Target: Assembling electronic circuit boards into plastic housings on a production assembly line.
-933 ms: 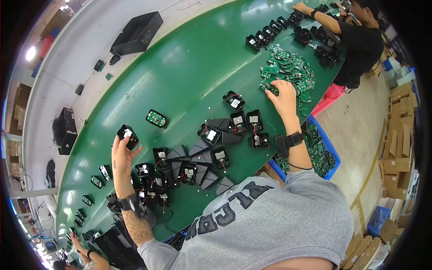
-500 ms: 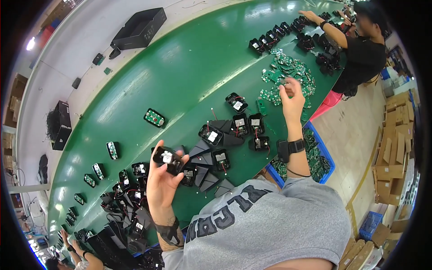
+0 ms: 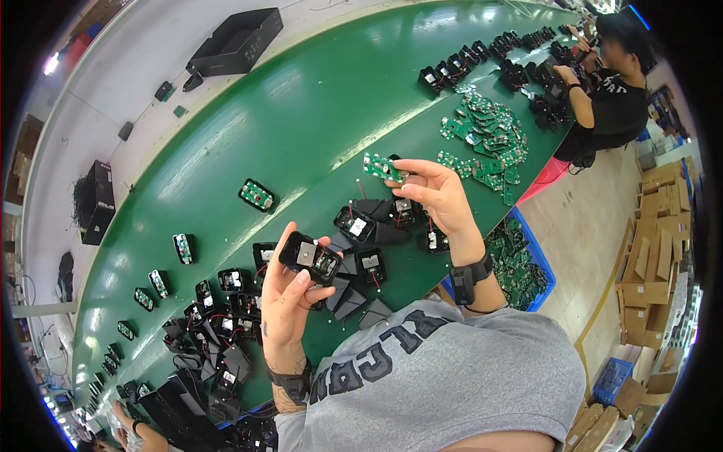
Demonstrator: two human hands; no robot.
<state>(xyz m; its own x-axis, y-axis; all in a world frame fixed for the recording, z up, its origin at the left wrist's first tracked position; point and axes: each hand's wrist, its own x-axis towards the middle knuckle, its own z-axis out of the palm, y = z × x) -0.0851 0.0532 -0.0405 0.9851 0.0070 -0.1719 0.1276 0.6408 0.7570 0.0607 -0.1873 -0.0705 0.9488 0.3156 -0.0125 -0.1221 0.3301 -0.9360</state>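
My left hand (image 3: 290, 301) holds up a small black plastic housing (image 3: 310, 258), its open side showing a silvery block and wiring inside. To the right of it, my right hand (image 3: 440, 197) pinches a green circuit board (image 3: 382, 167) by one end between thumb and fingers. The board and the housing are apart. Below and between the hands lie several more black housings (image 3: 354, 224) with red wires, among loose black wedge-shaped covers (image 3: 346, 301). A heap of green circuit boards (image 3: 489, 132) spreads on the table beyond my right hand.
Black housings with boards in them (image 3: 257, 196) stand in a line across the green table (image 3: 301, 113). A crowd of housings (image 3: 218, 324) lies at the left. A blue crate of boards (image 3: 546, 260) is by the table's near edge. A co-worker (image 3: 614, 90) works at the far right.
My right hand has come left from the heap of boards with one circuit board in its fingers. My left hand has shifted slightly right and turned the housing. The co-worker's arm has drawn back.
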